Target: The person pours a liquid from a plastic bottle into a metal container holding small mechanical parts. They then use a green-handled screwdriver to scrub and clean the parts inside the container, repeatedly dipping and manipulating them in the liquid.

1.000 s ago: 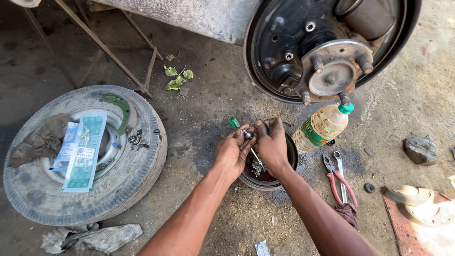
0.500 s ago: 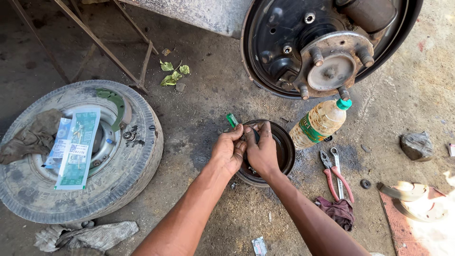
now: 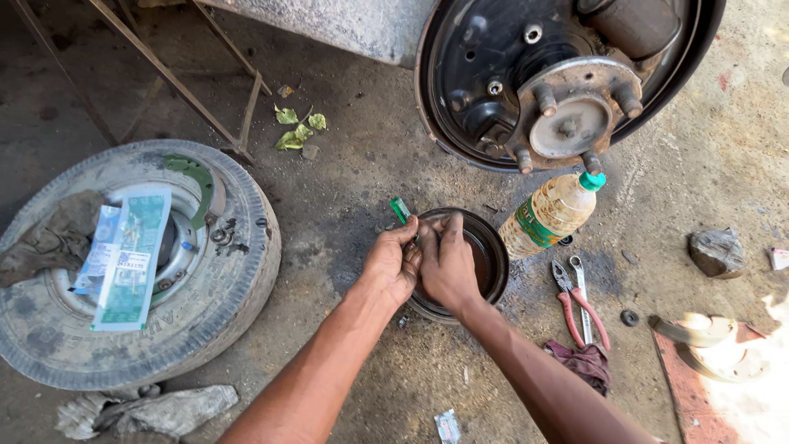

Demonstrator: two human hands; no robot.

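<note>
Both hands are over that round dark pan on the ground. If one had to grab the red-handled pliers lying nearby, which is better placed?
Probably the right hand: the pliers lie on its side of the pan, while the left hand would have to cross over it.

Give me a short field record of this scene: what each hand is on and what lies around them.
left hand: over the rim of the round dark pan, holding something small, hidden
right hand: pressed against the left, over the pan
green-handled tool: at the pan's far rim
plastic bottle: beside the pan
pliers: on the ground with a wrench
tyre: lying flat
wheel hub: bare
</note>
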